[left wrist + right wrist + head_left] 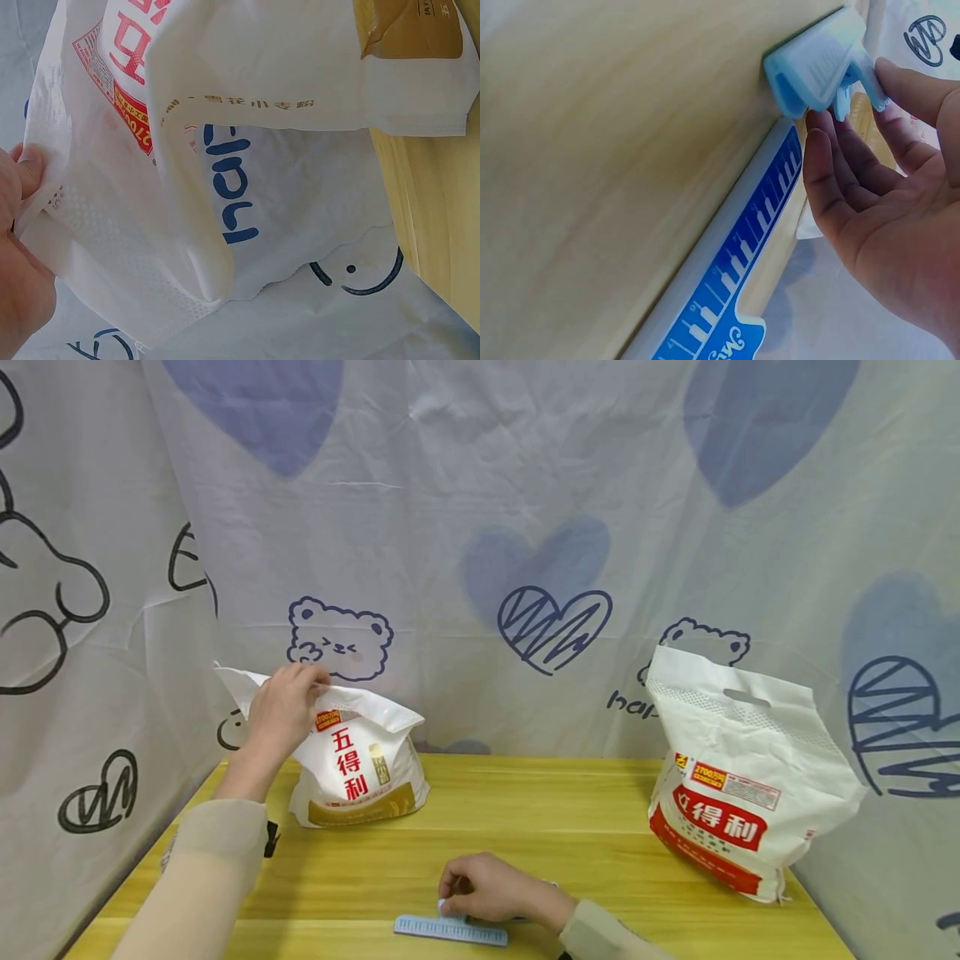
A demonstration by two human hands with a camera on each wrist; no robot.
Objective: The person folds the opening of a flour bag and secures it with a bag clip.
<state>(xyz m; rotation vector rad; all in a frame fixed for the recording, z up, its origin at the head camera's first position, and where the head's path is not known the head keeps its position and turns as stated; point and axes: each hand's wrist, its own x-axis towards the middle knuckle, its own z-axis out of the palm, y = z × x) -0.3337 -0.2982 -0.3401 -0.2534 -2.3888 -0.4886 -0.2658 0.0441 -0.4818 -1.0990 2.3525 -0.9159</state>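
My left hand (285,706) grips the top edge of a white flour bag (360,760) with red lettering and a gold band, at the left of the table. In the left wrist view the thumb presses the folded top of the flour bag (97,202). Low in the middle, my right hand (491,887) pinches the handle of a light blue clip (450,930) close over the table. Right beside this light blue clip (817,64) lies a long blue clip (727,277) with a piano-key pattern, mostly hidden by the hand in the head view.
A second white flour bag (720,802) with a red label and a slotted handle stands at the table's right edge. The yellow wooden table (525,802) ends against a hanging cloth (450,527) printed with hearts and bears.
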